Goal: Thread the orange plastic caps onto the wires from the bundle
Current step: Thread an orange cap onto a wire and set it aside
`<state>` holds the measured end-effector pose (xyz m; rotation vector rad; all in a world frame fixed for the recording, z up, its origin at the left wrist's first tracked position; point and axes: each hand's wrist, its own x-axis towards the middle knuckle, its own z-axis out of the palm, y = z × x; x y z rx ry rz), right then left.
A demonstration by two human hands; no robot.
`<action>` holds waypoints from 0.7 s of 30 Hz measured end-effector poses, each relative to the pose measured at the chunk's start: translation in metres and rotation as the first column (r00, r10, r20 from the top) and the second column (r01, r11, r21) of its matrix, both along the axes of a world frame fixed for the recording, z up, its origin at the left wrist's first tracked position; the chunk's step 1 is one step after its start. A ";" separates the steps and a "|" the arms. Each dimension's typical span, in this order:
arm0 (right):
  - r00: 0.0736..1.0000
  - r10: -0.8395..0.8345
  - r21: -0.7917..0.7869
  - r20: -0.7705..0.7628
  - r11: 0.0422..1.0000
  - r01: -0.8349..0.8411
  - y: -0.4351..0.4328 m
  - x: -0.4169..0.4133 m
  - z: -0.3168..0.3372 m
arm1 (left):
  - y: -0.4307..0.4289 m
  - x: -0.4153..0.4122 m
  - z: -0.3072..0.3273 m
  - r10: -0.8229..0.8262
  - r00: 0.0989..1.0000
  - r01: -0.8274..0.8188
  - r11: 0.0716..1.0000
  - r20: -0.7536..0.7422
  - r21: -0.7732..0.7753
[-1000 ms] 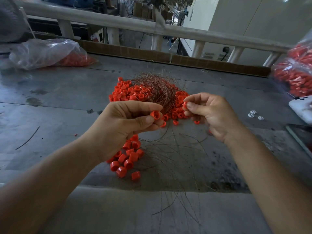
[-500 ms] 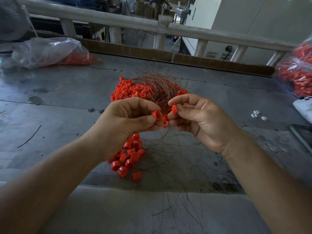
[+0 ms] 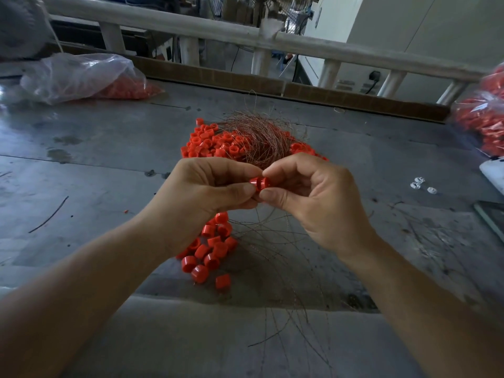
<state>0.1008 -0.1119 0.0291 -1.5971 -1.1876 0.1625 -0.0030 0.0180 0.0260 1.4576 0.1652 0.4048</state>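
The left hand (image 3: 207, 192) and the right hand (image 3: 313, 203) meet at the centre of the frame. Each pinches narrowly, thumb against forefinger, on the orange caps (image 3: 260, 183) held fingertip to fingertip.

A second ago the right hand was over at the pile, and half a second ago the hands were apart, each with its own cap. Now the two caps touch. The right hand's cap is probably being slid along a wire to join the one in the left, so one more cap goes on.

The wire itself cannot be made out between the fingers. Whether it already passes through the new cap is hidden, and the two caps read almost as one piece.

Just below the left hand, a cluster of caps (image 3: 212, 246) lies on the table (image 3: 95, 173), apparently threaded and partly covered by the wrist. In the upper middle, the wire bundle (image 3: 259, 140) rests on the loose cap pile (image 3: 215, 143), its near edge behind the hands. Thin loose wires (image 3: 272, 241) fan across the lower middle, faint against the grey. One plastic bag (image 3: 81, 75) sits at the upper left. Another bag (image 3: 485, 121) is cut off at the right edge.
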 end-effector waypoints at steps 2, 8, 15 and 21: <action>0.999 -0.018 0.000 0.039 1.000 0.018 0.000 0.000 -0.001 | 0.000 0.000 -0.001 0.007 1.000 -0.007 1.000 -0.003 0.001; 0.997 -0.041 0.004 0.066 0.999 0.041 0.000 -0.004 -0.001 | -0.001 0.000 -0.002 0.023 1.000 -0.022 0.999 -0.021 0.048; 0.994 -0.073 0.003 0.087 0.997 0.073 0.000 -0.004 -0.003 | -0.004 -0.001 0.000 0.076 0.997 -0.073 0.990 -0.021 0.123; 0.990 -0.084 -0.002 0.110 0.996 0.085 -0.001 -0.005 -0.004 | -0.005 -0.002 0.000 0.089 0.996 -0.084 0.977 -0.018 0.195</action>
